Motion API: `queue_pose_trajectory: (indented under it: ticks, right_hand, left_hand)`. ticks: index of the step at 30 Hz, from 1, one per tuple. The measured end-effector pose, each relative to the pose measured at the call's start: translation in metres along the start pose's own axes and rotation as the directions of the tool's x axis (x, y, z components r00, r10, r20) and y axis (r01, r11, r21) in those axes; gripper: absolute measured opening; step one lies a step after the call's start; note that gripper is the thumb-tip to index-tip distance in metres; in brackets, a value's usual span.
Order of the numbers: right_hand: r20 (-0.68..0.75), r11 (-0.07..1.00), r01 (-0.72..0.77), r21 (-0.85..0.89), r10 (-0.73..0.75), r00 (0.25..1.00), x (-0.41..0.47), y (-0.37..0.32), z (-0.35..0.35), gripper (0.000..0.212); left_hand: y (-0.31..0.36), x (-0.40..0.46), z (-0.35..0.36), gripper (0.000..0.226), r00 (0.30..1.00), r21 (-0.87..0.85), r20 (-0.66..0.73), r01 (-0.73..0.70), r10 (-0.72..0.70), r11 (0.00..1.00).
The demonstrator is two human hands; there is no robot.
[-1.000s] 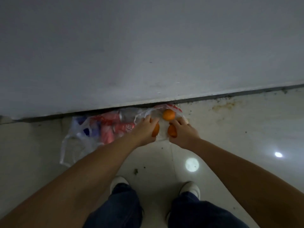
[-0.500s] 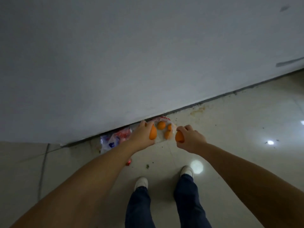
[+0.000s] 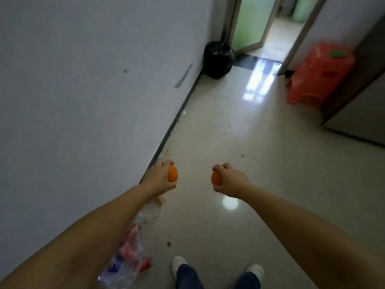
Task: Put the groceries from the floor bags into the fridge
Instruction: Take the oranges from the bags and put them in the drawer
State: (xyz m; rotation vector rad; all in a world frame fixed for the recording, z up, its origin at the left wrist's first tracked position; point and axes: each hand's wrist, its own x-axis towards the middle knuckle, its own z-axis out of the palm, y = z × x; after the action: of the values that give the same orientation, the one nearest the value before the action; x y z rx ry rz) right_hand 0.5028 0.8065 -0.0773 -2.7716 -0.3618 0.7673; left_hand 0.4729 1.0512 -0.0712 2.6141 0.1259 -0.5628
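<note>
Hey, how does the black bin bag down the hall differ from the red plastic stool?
The black bin bag sits against the left wall by the doorway; the red stool stands on the right, beside a dark cabinet. The bag is dark, rounded and crumpled; the stool is bright, boxy and rigid, with a green patch on top. Both rest on the tiled floor, out of either hand's reach.

- Two oranges (image 3: 173,173) (image 3: 216,177): orange.
- Floor bag (image 3: 133,245): clear plastic, red and blue contents.
- Bin bag (image 3: 217,59): black.
- Stool (image 3: 318,74): red.
- Shoes (image 3: 178,262): white.
- Trousers (image 3: 188,277): dark blue.
</note>
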Motion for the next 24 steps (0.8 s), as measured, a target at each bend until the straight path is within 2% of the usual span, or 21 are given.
queue_pose_trajectory:
  ticks: [5, 10, 18, 21, 24]
  right_hand:
    - [-0.141, 0.940, -0.277, 0.201, 0.307, 0.941, -0.111, 0.132, -0.022, 0.059]
    - [-0.188, 0.814, -0.472, 0.339, 0.550, 0.814, -0.249, 0.256, -0.011, 0.060]
    - [-0.265, 0.670, -0.567, 0.480, 0.726, 0.634, -0.449, 0.408, -0.007, 0.057]
    - [-0.269, 0.610, -0.590, 0.528, 0.780, 0.566, -0.496, 0.454, -0.014, 0.059]
    - [-0.296, 0.587, -0.553, 0.591, 0.796, 0.529, -0.522, 0.493, -0.027, 0.060]
  left_hand:
    - [0.153, 0.012, 0.040, 0.066, 0.953, 0.088, 0.087, -0.296, 0.289, 0.951]
    - [0.315, -0.026, 0.129, 0.067, 0.822, 0.109, 0.233, -0.552, 0.519, 0.827]
    - [0.550, -0.134, 0.260, 0.066, 0.571, 0.108, 0.364, -0.811, 0.736, 0.575]
    - [0.619, -0.163, 0.287, 0.069, 0.485, 0.103, 0.378, -0.869, 0.789, 0.485]
    - [0.676, -0.172, 0.302, 0.070, 0.417, 0.104, 0.395, -0.905, 0.818, 0.411]
